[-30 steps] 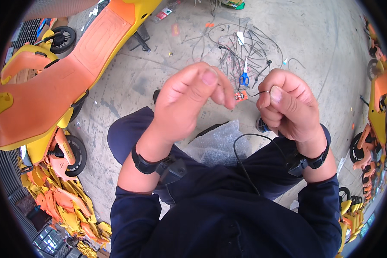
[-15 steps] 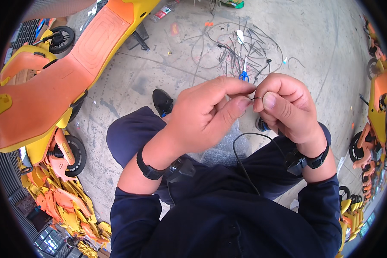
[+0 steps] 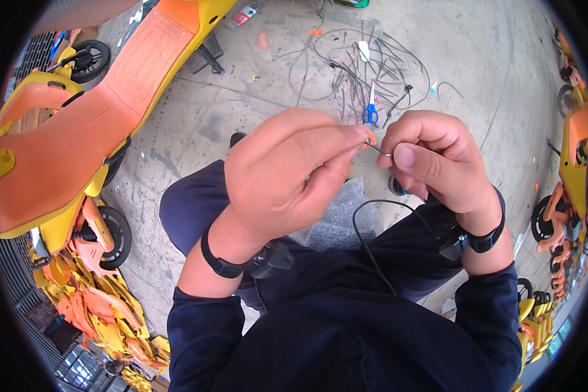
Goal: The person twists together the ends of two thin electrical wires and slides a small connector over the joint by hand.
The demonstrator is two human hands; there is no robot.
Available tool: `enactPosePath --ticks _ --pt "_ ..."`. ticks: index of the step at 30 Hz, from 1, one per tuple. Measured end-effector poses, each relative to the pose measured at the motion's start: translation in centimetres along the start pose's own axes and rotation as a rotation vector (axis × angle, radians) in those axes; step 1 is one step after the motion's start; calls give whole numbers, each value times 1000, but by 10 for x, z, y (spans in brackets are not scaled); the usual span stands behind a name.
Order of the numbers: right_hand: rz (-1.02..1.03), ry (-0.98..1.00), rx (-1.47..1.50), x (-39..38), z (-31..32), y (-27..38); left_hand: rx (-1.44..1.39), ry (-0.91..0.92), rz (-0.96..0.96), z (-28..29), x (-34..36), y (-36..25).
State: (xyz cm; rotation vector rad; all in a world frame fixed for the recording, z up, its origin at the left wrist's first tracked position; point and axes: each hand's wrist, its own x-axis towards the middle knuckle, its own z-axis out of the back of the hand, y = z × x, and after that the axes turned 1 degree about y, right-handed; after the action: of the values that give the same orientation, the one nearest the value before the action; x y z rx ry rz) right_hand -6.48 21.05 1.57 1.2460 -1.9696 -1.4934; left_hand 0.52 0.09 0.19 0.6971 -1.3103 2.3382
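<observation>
My left hand (image 3: 287, 176) and my right hand (image 3: 431, 160) meet in front of me, fingertips almost touching. Between them runs a thin wire (image 3: 380, 151) with a small orange piece (image 3: 370, 140) at the left fingertips. The left thumb and forefinger pinch the orange end; the right thumb and forefinger pinch the wire just beside it. A black cable (image 3: 366, 228) loops over my dark blue lap below the hands. Both wrists wear black bands.
An orange and yellow scooter (image 3: 78, 130) stands at the left, with stacked orange and yellow parts (image 3: 98, 307) below it. A tangle of dark wires (image 3: 359, 65) and blue-handled scissors (image 3: 370, 111) lie on the concrete floor ahead. More orange scooters (image 3: 571, 170) line the right edge.
My left hand has closed in from the left onto the wire's orange end, and both hands have drawn together. The right hand has barely shifted.
</observation>
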Motion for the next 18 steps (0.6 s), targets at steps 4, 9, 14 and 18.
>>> enactPosePath --ticks 4,9,14,18 --pt "-75 -13 85 3 -5 -2 17 -14 -12 -1 -1 -1" --pt "-200 75 330 4 -7 -5 104 -29 -93 0 -1 -3" --pt "-114 -64 249 5 -9 -3 111 -60 -90 -3 -4 -2" --pt "122 -217 34 1 -12 -6 22 -30 30 -8 -4 -2"
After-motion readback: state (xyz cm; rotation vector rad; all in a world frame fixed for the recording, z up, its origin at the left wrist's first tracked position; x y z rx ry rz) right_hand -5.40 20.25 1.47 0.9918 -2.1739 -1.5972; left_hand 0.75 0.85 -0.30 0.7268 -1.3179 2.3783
